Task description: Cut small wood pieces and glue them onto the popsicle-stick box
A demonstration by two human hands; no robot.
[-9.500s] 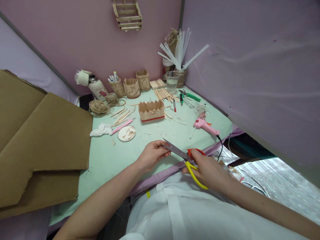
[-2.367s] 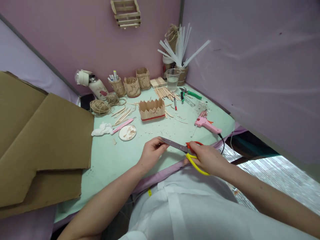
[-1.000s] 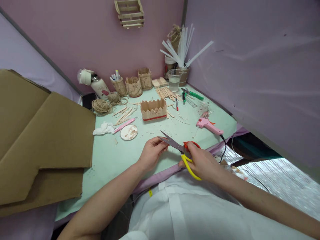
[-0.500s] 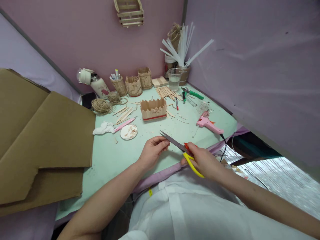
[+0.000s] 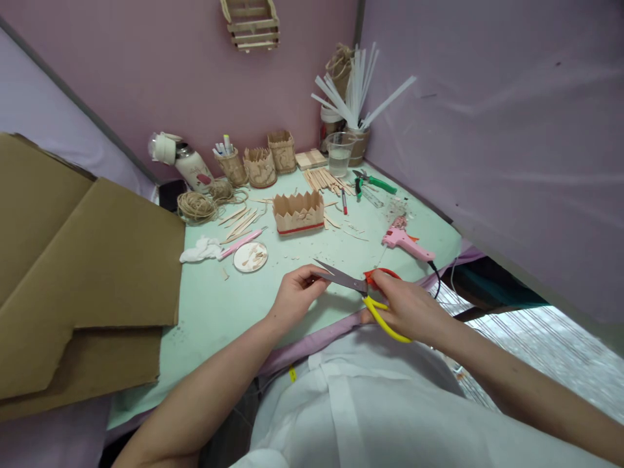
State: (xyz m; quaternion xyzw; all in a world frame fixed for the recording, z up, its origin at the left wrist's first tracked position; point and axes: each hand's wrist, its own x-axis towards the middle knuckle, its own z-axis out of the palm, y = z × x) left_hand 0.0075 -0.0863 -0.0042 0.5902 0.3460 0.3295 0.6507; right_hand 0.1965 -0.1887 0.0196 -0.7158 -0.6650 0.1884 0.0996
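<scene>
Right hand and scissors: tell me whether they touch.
Touching: the head view shows the right hand gripping the scissors by their handles, thumb against the red one.

No writing can be read. The bottle [image 5: 195, 171], beyond and left of the left hand [image 5: 298, 296], bears print too small to make out.

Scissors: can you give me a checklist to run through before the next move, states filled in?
1. Right hand gripping the scissors by the handles: ok.
2. Blades parted: ok, slightly open.
3. Left hand clear of the blades: not ok, fingertips right beside them.
4. Piece in the left hand properly placed: cannot tell, too small and partly hidden.
5. Jagged-rimmed box apart from the scissors: ok, farther back.
6. Glue gun switched off: cannot tell.
</scene>
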